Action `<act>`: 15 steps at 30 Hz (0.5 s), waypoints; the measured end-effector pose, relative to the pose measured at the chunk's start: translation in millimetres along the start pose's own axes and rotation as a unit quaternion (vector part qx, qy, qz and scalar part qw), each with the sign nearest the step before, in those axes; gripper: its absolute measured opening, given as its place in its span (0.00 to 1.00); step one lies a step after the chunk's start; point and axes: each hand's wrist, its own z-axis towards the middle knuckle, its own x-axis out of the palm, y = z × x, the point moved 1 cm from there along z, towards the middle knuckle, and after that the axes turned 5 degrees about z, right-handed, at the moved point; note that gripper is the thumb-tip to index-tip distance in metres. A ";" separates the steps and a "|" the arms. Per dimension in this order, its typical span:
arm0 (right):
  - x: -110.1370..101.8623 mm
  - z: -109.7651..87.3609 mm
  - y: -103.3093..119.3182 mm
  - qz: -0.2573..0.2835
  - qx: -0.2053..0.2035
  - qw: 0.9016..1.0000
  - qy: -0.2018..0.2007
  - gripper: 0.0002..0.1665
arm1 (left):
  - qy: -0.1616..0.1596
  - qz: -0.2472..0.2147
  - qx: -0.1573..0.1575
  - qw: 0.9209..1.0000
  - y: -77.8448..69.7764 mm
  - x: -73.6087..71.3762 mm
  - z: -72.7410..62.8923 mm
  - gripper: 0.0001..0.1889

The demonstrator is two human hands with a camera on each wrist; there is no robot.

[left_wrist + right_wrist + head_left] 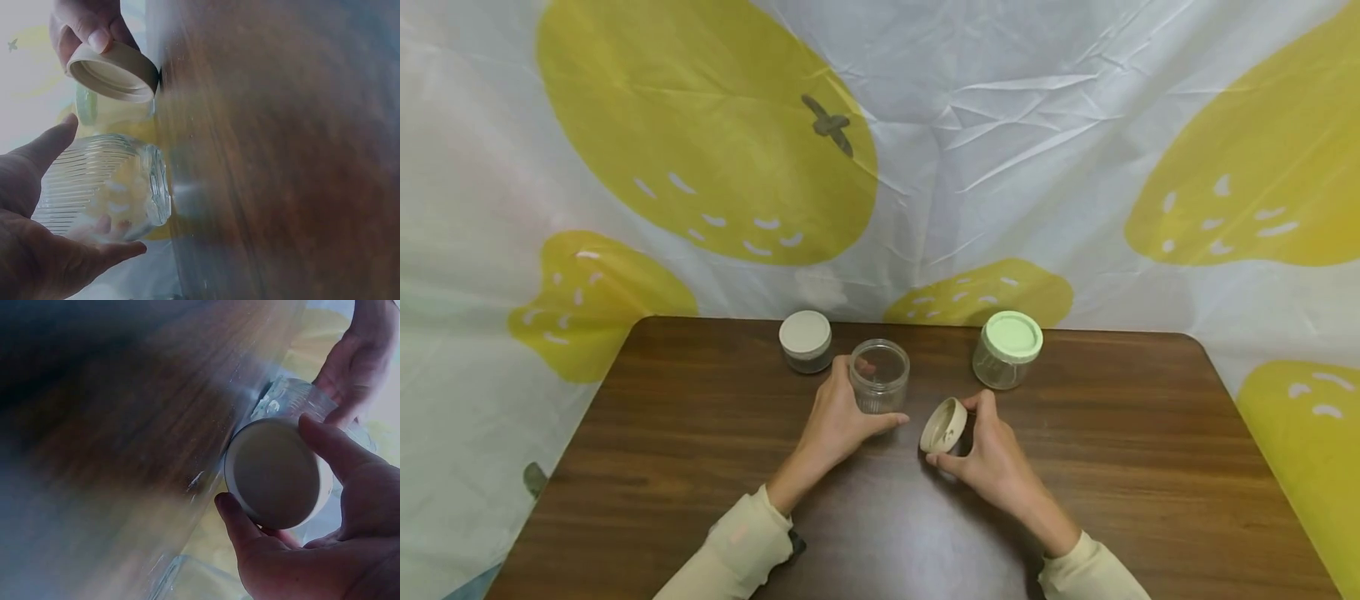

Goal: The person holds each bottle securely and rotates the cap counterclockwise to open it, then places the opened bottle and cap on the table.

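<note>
A clear ribbed glass jar (880, 392) stands uncovered on the table, with its mouth up. My left hand (842, 417) is spread around it, the thumb straight along the near side and fingers at the left and back. Some of its fingertips show through the glass in the left wrist view, where the thumb (62, 134) stands off the wall. Close on the right, my right hand (996, 458) pinches a beige lid (943, 426) by its rim between thumb and fingers. The lid is tilted on edge, its hollow inside toward the jar; its flat top (272, 475) shows in the right wrist view.
A shorter glass jar with a whitish lid (805, 333) stands at the back left. Behind the right hand is a glass jar with a light green lid (1012, 337). The brown wooden table (1112, 433) meets a white cloth backdrop (940, 208) with yellow fruit prints.
</note>
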 end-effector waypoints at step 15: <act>-2.6 0.3 0.6 0.001 0.023 1.000 0.005 0.50 | 0.002 -0.011 0.003 1.000 1.9 3.0 2.8 0.47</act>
